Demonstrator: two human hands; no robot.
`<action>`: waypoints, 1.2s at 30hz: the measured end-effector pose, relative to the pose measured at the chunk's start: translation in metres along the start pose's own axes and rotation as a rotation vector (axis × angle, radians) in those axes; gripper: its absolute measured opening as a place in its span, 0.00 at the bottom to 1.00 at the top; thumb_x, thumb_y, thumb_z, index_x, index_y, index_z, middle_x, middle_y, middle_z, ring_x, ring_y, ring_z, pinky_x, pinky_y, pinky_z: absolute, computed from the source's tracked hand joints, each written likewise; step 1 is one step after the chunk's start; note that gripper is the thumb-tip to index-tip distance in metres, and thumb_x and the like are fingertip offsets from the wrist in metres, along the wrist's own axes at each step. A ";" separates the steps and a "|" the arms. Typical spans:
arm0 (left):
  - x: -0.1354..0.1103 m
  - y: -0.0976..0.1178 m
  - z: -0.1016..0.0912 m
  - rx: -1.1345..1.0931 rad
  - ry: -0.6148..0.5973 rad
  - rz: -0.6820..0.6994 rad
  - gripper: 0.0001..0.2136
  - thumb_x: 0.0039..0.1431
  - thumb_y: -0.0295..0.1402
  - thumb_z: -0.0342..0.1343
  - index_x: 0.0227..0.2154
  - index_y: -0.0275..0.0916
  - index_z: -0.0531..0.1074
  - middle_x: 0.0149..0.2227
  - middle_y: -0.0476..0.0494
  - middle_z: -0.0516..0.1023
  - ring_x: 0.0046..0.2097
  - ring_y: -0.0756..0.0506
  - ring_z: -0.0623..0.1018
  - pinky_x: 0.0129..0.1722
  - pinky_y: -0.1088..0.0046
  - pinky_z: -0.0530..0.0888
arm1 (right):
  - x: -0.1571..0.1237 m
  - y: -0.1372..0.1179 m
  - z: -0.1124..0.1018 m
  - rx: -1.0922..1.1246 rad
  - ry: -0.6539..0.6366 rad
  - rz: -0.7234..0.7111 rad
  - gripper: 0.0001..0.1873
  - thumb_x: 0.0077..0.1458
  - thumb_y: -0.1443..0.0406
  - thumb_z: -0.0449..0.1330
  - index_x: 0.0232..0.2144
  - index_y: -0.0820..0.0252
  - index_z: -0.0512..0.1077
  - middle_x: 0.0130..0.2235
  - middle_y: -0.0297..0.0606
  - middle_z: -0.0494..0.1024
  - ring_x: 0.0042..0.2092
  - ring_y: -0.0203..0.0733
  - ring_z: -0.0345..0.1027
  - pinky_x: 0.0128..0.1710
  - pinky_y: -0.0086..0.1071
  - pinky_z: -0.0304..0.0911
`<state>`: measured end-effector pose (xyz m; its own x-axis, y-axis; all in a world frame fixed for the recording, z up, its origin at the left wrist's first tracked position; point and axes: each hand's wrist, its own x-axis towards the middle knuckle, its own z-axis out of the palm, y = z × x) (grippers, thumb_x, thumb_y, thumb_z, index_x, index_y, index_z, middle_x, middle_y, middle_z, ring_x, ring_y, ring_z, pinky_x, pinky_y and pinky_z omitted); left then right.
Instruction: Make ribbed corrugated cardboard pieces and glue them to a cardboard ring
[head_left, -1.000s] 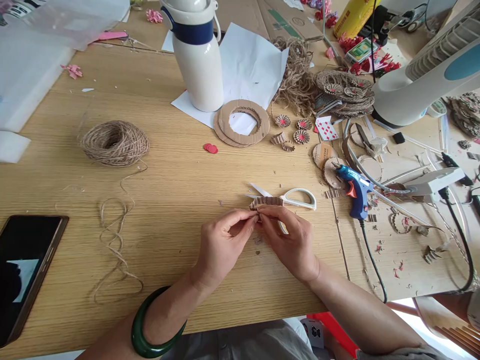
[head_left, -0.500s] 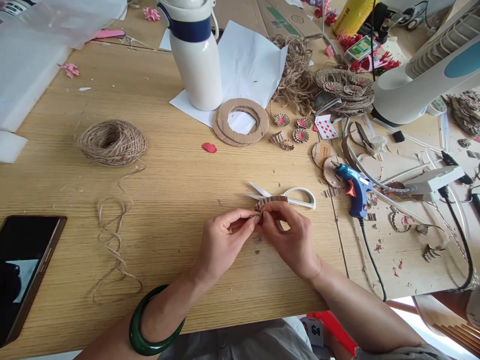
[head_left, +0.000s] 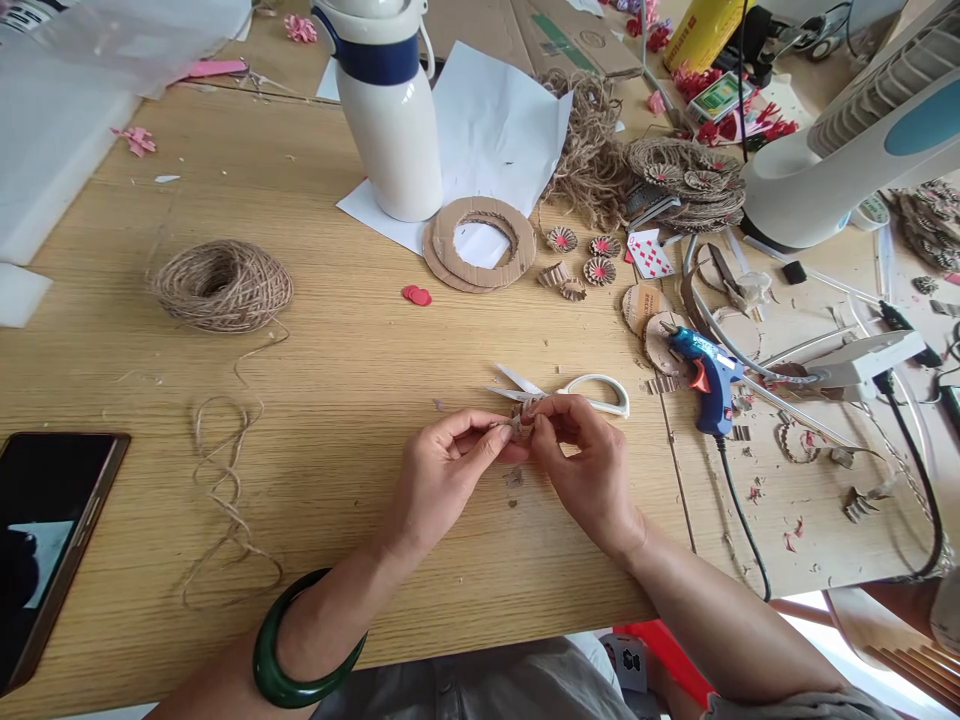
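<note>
Since the earlier frame, the corrugated strip (head_left: 523, 409) has shifted: the length that lay out beyond the right fingertips is now drawn in and bunched between the 2 hands, and the right fingers have curled further in. The left hand (head_left: 436, 480) pinches it closed between thumb and forefinger; the right hand (head_left: 591, 472) also has thumb and forefinger brought together on it, remaining fingers folded. The strip sits just above the bench (head_left: 337, 390), partly hidden by the fingertips, so I cannot tell how tightly it is wound. The likeliest trouble is springback: if either pinch slackens, the stiff card could uncoil, while squeezing too hard could flatten its ridges. The scissors (head_left: 622, 398) lie just beyond the fingers with blades parted, so a forward push might nick a knuckle or snag the card. Farther right, the glue gun (head_left: 712, 385) rests on its side, its cord (head_left: 739, 510) trailing toward the right forearm; a wide sweep of that arm could catch the cord and drag the gun. Whether the nozzle is hot, I cannot tell. The 3 red-centred rosettes (head_left: 599, 271) sit well apart from the hands.
</note>
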<state>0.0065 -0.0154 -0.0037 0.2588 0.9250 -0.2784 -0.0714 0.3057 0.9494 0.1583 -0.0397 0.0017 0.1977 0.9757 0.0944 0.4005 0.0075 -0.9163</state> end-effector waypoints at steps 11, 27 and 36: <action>0.002 0.003 -0.004 -0.051 0.027 -0.039 0.06 0.59 0.35 0.62 0.31 0.38 0.78 0.27 0.48 0.81 0.29 0.49 0.81 0.35 0.75 0.78 | 0.005 -0.004 -0.008 -0.036 -0.010 -0.075 0.07 0.60 0.71 0.55 0.32 0.58 0.71 0.30 0.34 0.77 0.28 0.33 0.71 0.27 0.27 0.68; 0.016 0.012 -0.022 -0.185 0.154 0.181 0.07 0.56 0.34 0.62 0.26 0.37 0.73 0.33 0.44 0.81 0.36 0.44 0.82 0.38 0.67 0.78 | 0.029 0.013 -0.034 -0.630 0.156 -0.342 0.05 0.62 0.67 0.57 0.35 0.55 0.73 0.36 0.38 0.82 0.41 0.48 0.72 0.43 0.41 0.67; 0.034 0.031 -0.050 -0.490 0.255 0.242 0.06 0.54 0.32 0.59 0.26 0.38 0.69 0.28 0.50 0.79 0.28 0.50 0.79 0.34 0.72 0.78 | 0.018 0.010 -0.015 -0.496 0.092 -0.489 0.07 0.61 0.70 0.56 0.38 0.56 0.73 0.37 0.39 0.81 0.42 0.46 0.71 0.46 0.41 0.67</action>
<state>-0.0354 0.0367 0.0094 -0.0547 0.9877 -0.1463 -0.5511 0.0923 0.8293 0.1793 -0.0253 0.0003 -0.0433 0.8630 0.5033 0.8194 0.3189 -0.4763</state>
